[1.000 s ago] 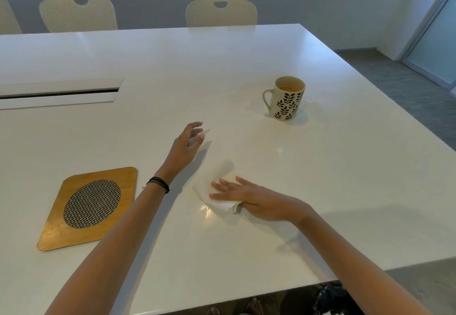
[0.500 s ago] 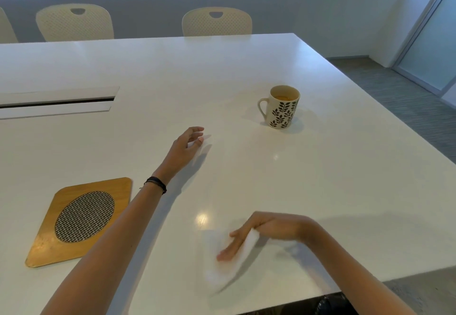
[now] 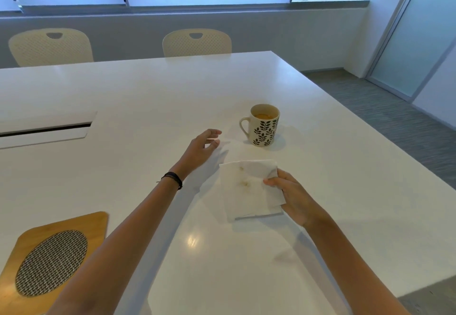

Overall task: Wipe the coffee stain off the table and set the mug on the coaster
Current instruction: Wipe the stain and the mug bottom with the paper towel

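1. The mug (image 3: pixel 264 125), cream with a dark leaf print, stands upright on the white surface (image 3: pixel 333 179) toward the far right, handle pointing left, with brownish liquid inside.
2. The coaster (image 3: pixel 29 248), a wooden board with a woven oval inset, lies at the near left, well apart from the mug.
3. The right hand (image 3: pixel 293 197) pinches the right edge of a white napkin (image 3: pixel 246 189) between thumb and fingers; the napkin looks lifted or tilted, its upturned face showing small brown spots.
4. The left hand (image 3: pixel 201 150) hovers over the surface just left of the mug, its fingers loosely curled and spread, holding nothing.
5. No stain is plainly visible on the surface near the napkin, so the wiping seems largely done; glare could be hiding a faint residue.
6. Risk: the mug holds liquid, and the carry to the coaster is long and crosses the wiped patch. A tilt or a fast swing would likely slosh coffee and make a new stain.
7. Risk: the handle faces the left hand, but a hurried reach could knock the mug's side and tip it rather than hook the handle.
8. Risk: laying the napkin down soiled face first could smear the brown marks onto the surface.
9. Risk: setting the mug on the coaster's wooden border and not the woven centre might leave it sitting poorly.
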`<act>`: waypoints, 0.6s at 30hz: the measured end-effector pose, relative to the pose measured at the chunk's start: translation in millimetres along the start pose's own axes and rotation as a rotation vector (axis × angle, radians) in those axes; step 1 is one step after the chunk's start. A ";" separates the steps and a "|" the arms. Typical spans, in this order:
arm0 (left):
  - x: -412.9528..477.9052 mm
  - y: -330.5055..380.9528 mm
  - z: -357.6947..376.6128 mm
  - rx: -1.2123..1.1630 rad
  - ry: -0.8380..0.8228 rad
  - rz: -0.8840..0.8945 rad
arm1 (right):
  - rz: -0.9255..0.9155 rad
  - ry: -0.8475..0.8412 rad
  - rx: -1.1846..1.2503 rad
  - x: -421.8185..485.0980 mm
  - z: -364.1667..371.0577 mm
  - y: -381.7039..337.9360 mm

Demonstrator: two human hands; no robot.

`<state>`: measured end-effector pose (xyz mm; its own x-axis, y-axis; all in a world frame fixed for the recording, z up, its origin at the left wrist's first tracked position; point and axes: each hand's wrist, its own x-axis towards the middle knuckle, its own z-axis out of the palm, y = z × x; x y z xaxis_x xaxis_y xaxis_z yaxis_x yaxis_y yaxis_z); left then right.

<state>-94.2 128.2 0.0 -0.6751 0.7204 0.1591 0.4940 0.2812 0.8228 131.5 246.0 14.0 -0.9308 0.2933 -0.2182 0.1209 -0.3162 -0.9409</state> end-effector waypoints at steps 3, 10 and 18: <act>18.8 14.3 10.3 0.014 -0.005 0.029 | 0.004 0.060 -0.003 4.5 -5.5 -2.1; 62.8 36.1 23.6 -0.039 0.008 -0.014 | 0.046 0.190 -0.099 13.5 -23.2 -14.6; 88.1 38.7 41.1 -0.006 -0.066 -0.038 | 0.057 0.352 -0.075 23.1 -52.8 -32.7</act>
<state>-112.0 228.6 23.5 -0.6557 0.7495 0.0915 0.4652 0.3056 0.8308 124.3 310.8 26.1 -0.7478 0.5737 -0.3341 0.2062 -0.2777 -0.9383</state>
